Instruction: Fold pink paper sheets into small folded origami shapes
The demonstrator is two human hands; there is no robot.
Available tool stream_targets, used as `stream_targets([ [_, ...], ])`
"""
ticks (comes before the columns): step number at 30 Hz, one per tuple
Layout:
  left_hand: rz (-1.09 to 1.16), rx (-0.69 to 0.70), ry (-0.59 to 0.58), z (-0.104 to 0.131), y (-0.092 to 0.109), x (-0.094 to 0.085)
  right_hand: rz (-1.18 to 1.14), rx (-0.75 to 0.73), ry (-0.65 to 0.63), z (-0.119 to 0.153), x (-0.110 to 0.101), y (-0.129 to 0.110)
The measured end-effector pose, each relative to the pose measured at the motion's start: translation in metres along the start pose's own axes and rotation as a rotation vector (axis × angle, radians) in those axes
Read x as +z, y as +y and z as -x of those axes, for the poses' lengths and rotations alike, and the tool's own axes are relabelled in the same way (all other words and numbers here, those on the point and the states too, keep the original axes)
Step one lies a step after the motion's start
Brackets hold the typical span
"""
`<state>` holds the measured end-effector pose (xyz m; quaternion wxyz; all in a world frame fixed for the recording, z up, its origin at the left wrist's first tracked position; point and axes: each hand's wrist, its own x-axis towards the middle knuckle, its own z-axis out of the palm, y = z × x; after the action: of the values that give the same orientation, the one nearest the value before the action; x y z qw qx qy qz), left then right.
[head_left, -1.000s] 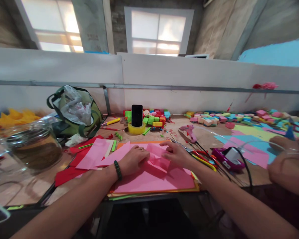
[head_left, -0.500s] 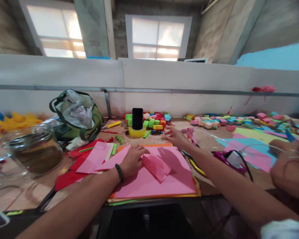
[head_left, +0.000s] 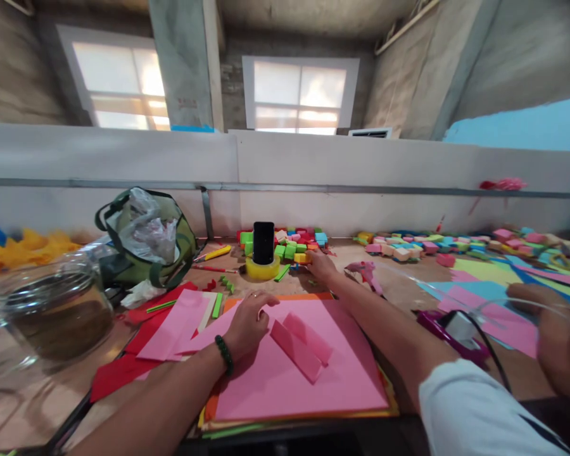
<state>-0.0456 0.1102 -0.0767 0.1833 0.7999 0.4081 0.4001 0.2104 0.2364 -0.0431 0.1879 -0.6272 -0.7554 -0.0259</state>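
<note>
On a stack of coloured sheets, the pink top sheet (head_left: 266, 392) lies under my left hand (head_left: 247, 323). That hand is loosely open, its fingers bent and apart, with nothing held. Just right of it rests a folded piece of pink paper (head_left: 299, 351), released and partly sprung open. My right hand (head_left: 323, 267) is stretched forward past the stack to the right end of a pile of small coloured paper blocks (head_left: 289, 251). Its fingertips are beside an orange-yellow block (head_left: 302, 258); whether they touch it is unclear. Those fingers are partly hidden by the hand itself.
A phone (head_left: 263, 242) stands in a yellow tape roll (head_left: 262, 269). A pink glue gun (head_left: 367, 273) lies right of my right forearm. At left are a glass jar (head_left: 57, 316) and a green bag (head_left: 183, 247). Another person's hand (head_left: 551, 329) is at far right, near a purple power strip (head_left: 475, 342).
My right hand has moved forward to the block pile. My left hand has let go of the folded pink paper and drawn slightly left. The camera view has tilted up.
</note>
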Motion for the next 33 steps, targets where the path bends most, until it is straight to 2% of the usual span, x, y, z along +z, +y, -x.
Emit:
stream_targets([
  [3,0.043,-0.034,0.034,-0.001,-0.001,0.000,0.018,-0.006,0.116,0.006,-0.019,0.002],
  [5,0.148,-0.097,0.038,-0.010,0.003,0.000,0.016,-0.046,0.190,0.013,-0.037,0.002],
  [7,0.315,-0.180,-0.015,-0.030,0.013,0.000,0.004,-0.102,0.264,0.024,-0.057,-0.002],
  [10,0.621,-0.289,-0.086,-0.069,0.038,0.002,-0.030,-0.181,0.370,0.046,-0.079,-0.011],
  [13,0.780,-0.234,-0.090,-0.100,0.065,0.011,-0.081,-0.230,0.449,0.069,-0.090,-0.021],
  [15,0.898,-0.153,-0.105,-0.109,0.077,0.019,-0.126,-0.255,0.468,0.082,-0.093,-0.025],
  [18,1.044,-0.089,-0.144,-0.112,0.083,0.027,-0.201,-0.287,0.456,0.099,-0.100,-0.025],
  [20,1.069,-0.103,-0.177,-0.111,0.081,0.027,-0.320,-0.267,0.391,0.107,-0.108,-0.021],
  [24,1.109,-0.161,-0.326,-0.106,0.079,0.021,-0.962,-0.093,0.029,0.113,-0.120,-0.012],
  [26,1.131,-0.191,-0.388,-0.102,0.079,0.021,-1.154,-0.058,-0.066,0.113,-0.117,-0.010],
  [29,1.176,-0.229,-0.400,-0.097,0.076,0.026,-1.212,-0.068,-0.058,0.111,-0.105,-0.007],
  [33,1.295,-0.367,-0.291,-0.091,0.059,0.033,-1.249,-0.048,0.033,0.108,-0.089,0.004],
])
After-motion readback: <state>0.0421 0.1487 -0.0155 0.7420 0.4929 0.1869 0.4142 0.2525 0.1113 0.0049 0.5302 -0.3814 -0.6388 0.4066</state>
